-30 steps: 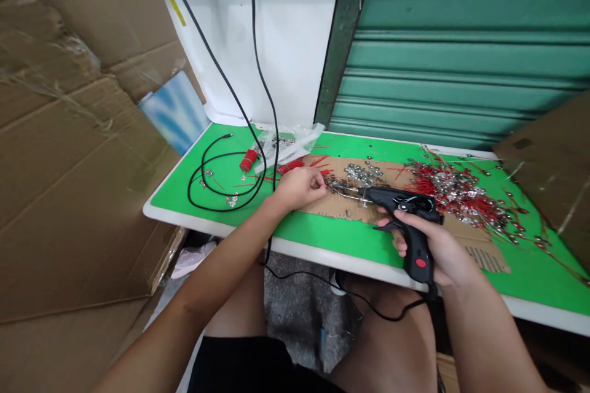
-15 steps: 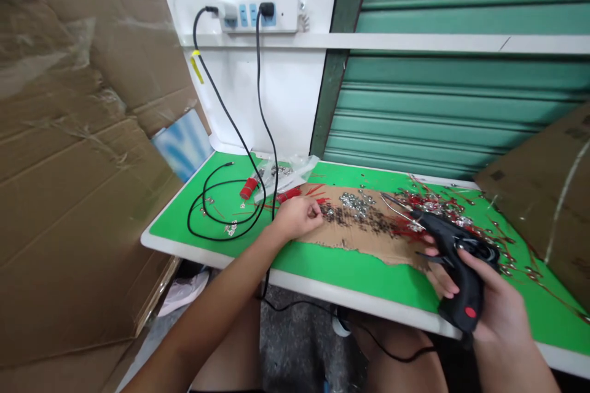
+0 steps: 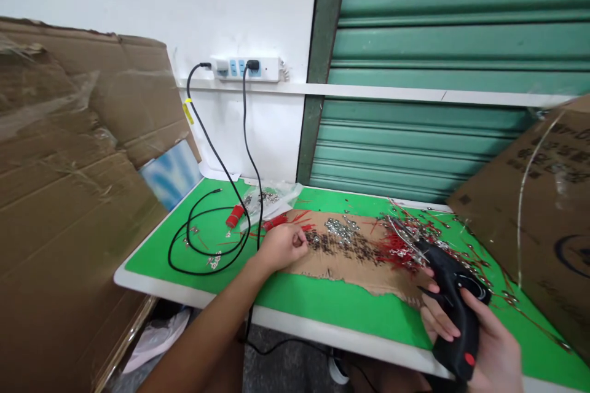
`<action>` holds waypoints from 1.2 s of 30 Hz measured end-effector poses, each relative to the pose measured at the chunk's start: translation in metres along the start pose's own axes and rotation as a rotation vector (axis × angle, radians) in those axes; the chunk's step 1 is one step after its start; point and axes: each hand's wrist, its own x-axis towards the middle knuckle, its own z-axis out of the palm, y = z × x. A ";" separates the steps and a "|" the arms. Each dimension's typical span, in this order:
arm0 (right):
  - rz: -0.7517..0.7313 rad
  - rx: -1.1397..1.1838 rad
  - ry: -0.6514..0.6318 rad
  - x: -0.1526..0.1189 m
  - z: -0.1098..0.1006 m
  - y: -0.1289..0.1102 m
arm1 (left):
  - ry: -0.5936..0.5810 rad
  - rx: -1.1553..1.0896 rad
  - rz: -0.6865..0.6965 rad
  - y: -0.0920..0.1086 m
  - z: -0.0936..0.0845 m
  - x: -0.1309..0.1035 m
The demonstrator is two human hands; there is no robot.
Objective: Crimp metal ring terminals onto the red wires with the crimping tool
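1. Head view, right hand: the right hand (image 3: 495, 344) is wrapped round the handle of a black soldering gun (image 3: 461, 325), which slants over the worktop (image 3: 332, 304), its tip over a tangled heap of red wires and silver parts (image 3: 401, 245); whether it touches them is unclear.
2. Head view, left hand: the left hand (image 3: 282, 249) is curled, thumb and forefinger close together, near the left end of a scorched cardboard strip (image 3: 338, 268); I cannot tell whether anything is pinched there.
3. Head view, between the hands: a small pile of silver pieces (image 3: 340, 230) lies on the strip.
4. Head view, obstructions: one black cable (image 3: 244, 107) hangs from the power strip (image 3: 273, 70), crosses before a clear plastic bag (image 3: 288, 196) and disappears behind the left forearm. A yellow-tagged cable (image 3: 169, 252) loops on the worktop, near a red wire bundle (image 3: 235, 216).
5. Head view, edges: large cardboard boxes (image 3: 553, 209) flank both sides; a green shutter (image 3: 452, 49) stands behind.
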 end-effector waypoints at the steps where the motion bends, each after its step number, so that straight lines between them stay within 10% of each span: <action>1: 0.003 0.025 0.012 0.000 0.000 0.000 | -0.003 -0.006 -0.008 0.000 0.000 0.000; 22: -0.063 0.216 -0.062 -0.007 0.005 -0.004 | 0.028 -0.160 0.069 -0.005 -0.001 -0.002; 29: -0.061 0.405 -0.098 -0.003 -0.004 0.000 | -0.238 -0.188 0.313 0.054 -0.001 0.014; 32: -0.075 0.453 -0.092 -0.004 -0.006 0.000 | -0.323 -0.287 0.443 0.097 0.028 0.038; 36: -0.132 0.496 -0.104 -0.005 -0.007 -0.001 | -0.161 -0.411 0.260 0.137 0.072 0.069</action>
